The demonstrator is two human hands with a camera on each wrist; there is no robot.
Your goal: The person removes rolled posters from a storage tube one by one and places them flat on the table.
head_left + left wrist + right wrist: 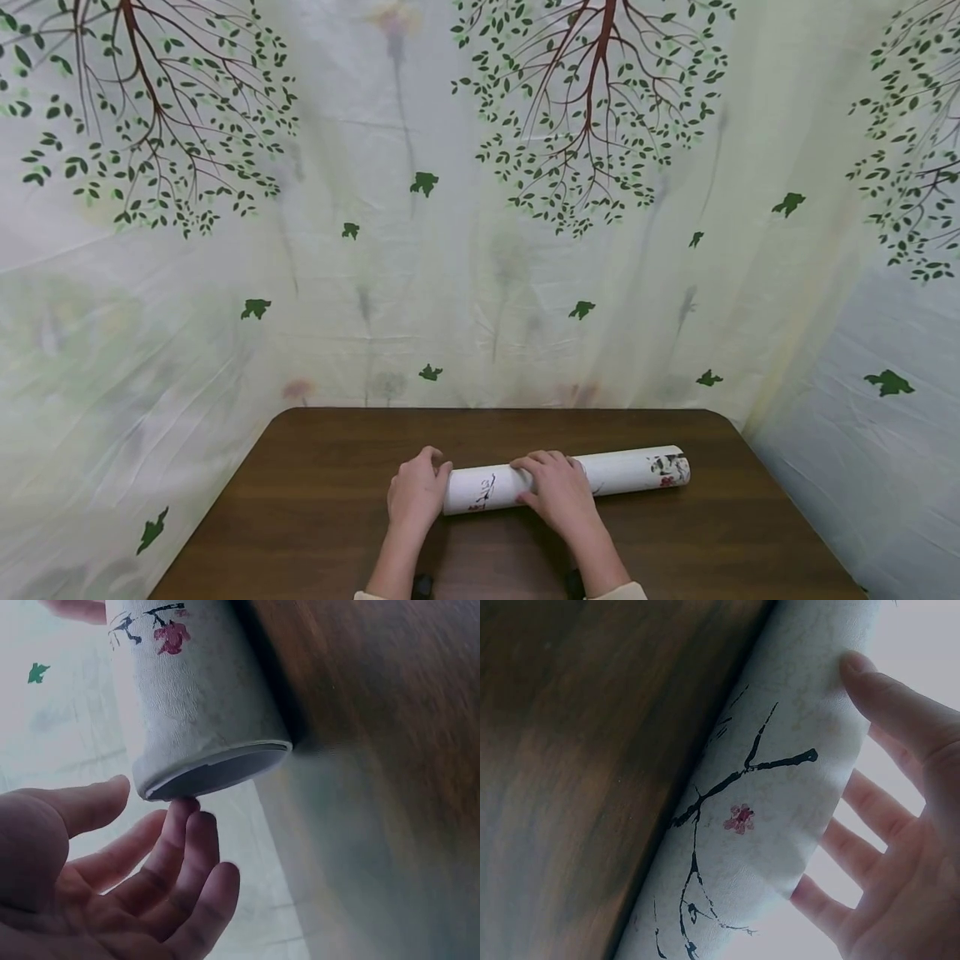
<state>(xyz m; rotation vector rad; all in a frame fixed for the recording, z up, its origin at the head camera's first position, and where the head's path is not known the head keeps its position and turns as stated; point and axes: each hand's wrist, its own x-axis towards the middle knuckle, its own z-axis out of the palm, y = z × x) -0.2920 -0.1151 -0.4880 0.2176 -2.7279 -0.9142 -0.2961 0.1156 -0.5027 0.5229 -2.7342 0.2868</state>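
Note:
A white wallpaper roll [630,472], printed with dark branches and red blossoms, lies slightly slanted across the brown table. My left hand [417,490] is at its left end; in the left wrist view, fingertips [184,810] of that hand touch the rim of the hollow end, while the thumb stands apart beside it. Over the middle of the roll, my right hand [558,492] grips it, thumb on the near side and fingers across the top to the far side. The right wrist view shows the thumb on the textured surface [780,817], with the fingers partly hidden behind.
The wooden table [330,442] has rounded far corners. Right behind it hangs a pale cloth [480,275] printed with trees and leaves, which also runs along both sides. Dark straps [422,586] show under the wrists.

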